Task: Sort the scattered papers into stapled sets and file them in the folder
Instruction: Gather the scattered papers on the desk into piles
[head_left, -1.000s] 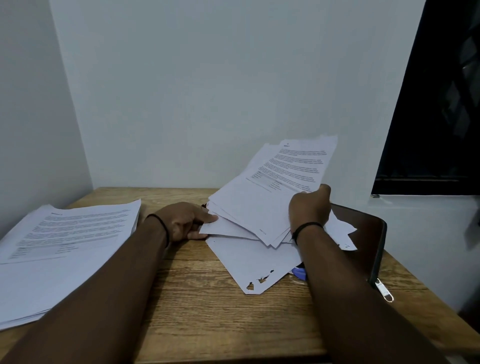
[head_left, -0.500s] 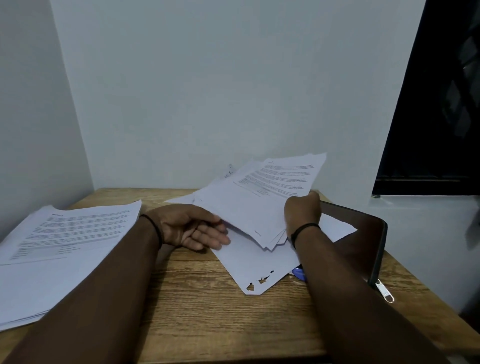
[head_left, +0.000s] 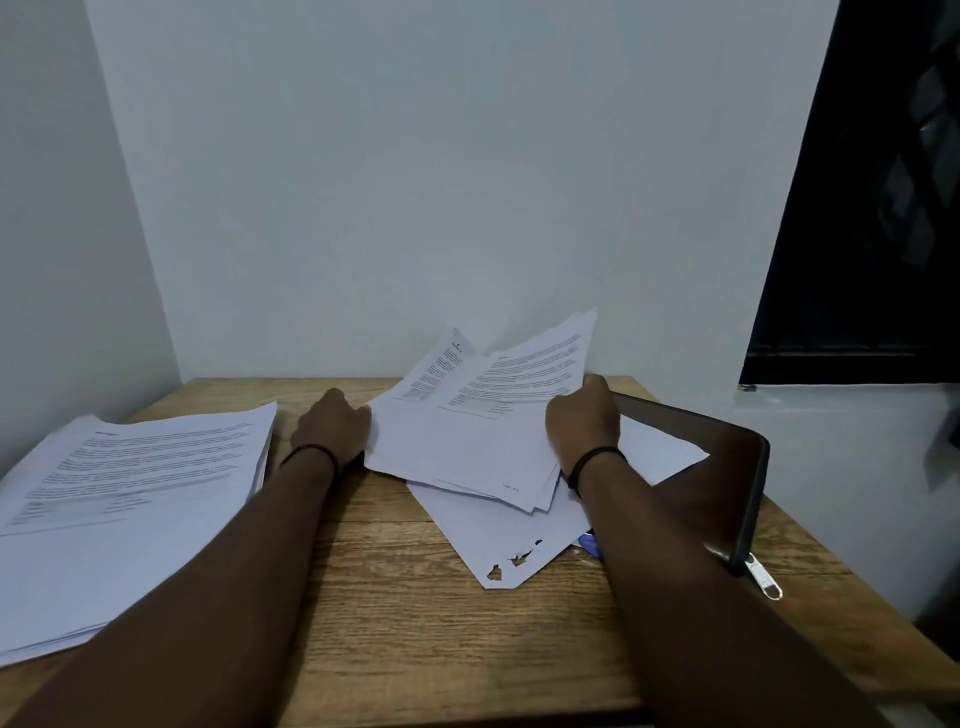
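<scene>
Gripping the loose sheaf (head_left: 467, 441) at both edges: left hand (head_left: 332, 423) and right hand (head_left: 582, 421) both curl onto it. Uneven sheets could slide out and scatter across the table (head_left: 415, 623)

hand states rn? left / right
Left hand: grips the left edge of the loose paper bundle.
Right hand: grips the same bundle's right side.

Both forearms are bare, with no sleeves in view. A thin black band (head_left: 311, 451) circles the wrist behind the left hand (head_left: 332, 423), and a similar thin black band (head_left: 592, 460) circles the wrist behind the right hand (head_left: 582, 423).
</scene>
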